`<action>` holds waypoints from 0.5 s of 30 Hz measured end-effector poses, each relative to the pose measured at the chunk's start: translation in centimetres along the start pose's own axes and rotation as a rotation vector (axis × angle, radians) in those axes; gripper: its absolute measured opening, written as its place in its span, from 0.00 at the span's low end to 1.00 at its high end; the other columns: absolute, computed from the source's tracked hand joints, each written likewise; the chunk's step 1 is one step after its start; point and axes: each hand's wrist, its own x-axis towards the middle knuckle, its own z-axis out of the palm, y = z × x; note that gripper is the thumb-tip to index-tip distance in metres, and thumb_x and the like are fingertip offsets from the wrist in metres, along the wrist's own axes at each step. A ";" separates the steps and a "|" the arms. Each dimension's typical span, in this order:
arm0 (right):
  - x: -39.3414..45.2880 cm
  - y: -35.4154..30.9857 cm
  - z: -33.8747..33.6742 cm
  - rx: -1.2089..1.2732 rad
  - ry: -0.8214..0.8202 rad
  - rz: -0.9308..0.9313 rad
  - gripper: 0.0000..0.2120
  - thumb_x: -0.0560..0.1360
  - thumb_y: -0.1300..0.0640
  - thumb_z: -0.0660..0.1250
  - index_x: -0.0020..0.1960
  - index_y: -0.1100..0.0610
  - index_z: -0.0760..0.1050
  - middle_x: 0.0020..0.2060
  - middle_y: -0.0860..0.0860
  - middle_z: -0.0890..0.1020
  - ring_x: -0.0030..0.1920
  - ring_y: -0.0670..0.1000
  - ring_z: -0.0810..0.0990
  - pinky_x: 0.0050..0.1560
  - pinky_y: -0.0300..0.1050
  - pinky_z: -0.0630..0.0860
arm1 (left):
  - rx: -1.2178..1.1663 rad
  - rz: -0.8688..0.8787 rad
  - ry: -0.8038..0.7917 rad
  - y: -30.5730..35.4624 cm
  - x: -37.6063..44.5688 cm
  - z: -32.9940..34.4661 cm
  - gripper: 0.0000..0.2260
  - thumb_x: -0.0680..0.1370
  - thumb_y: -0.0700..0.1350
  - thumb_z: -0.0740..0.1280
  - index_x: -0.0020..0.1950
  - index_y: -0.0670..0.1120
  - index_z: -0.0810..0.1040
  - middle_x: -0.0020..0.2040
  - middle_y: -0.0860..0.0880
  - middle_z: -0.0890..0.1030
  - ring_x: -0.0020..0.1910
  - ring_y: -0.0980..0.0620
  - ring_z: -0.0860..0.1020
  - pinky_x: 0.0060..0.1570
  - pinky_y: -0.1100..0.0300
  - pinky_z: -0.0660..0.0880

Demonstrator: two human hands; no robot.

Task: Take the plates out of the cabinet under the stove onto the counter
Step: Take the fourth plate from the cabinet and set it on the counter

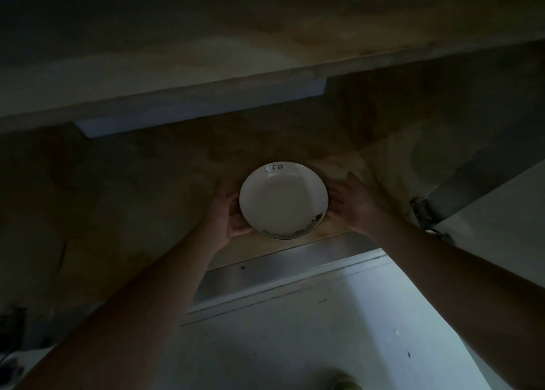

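A white plate (283,201) with a thin dark rim, the word "life" near its far edge and a dark pattern on its near right edge, sits low inside the dim cabinet, over the brownish cabinet floor (147,183). My left hand (225,212) cups its left edge with fingers under the rim. My right hand (354,202) holds the right edge, fingers spread against it. Whether more plates lie beneath it is hidden.
The cabinet's upper frame (206,100) crosses overhead. An open cabinet door (486,180) with a metal hinge (423,212) stands at the right. A metal sill (280,263) marks the cabinet's front edge, with pale floor (324,345) below it.
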 end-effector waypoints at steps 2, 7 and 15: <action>-0.5 0.2 0.1 -0.002 -0.011 0.006 0.27 0.82 0.39 0.47 0.56 0.57 0.77 0.55 0.55 0.81 0.56 0.54 0.79 0.49 0.51 0.76 | -0.007 0.000 0.012 -0.1 -0.2 -0.4 0.34 0.79 0.70 0.47 0.70 0.48 0.73 0.65 0.45 0.77 0.58 0.44 0.78 0.42 0.47 0.78; -1.4 0.6 -0.1 0.000 -0.044 0.011 0.25 0.82 0.41 0.48 0.57 0.58 0.75 0.56 0.56 0.79 0.56 0.55 0.78 0.55 0.52 0.74 | -0.044 0.006 0.001 -0.2 -1.1 -1.5 0.31 0.80 0.68 0.48 0.68 0.48 0.74 0.67 0.45 0.76 0.62 0.40 0.76 0.44 0.44 0.78; -2.6 1.2 -0.9 -0.145 0.001 -0.041 0.17 0.82 0.46 0.55 0.57 0.55 0.77 0.56 0.55 0.81 0.54 0.54 0.81 0.46 0.50 0.78 | -0.082 0.006 -0.068 -0.6 -2.8 -1.8 0.24 0.81 0.63 0.52 0.64 0.50 0.77 0.64 0.42 0.78 0.60 0.40 0.78 0.43 0.44 0.80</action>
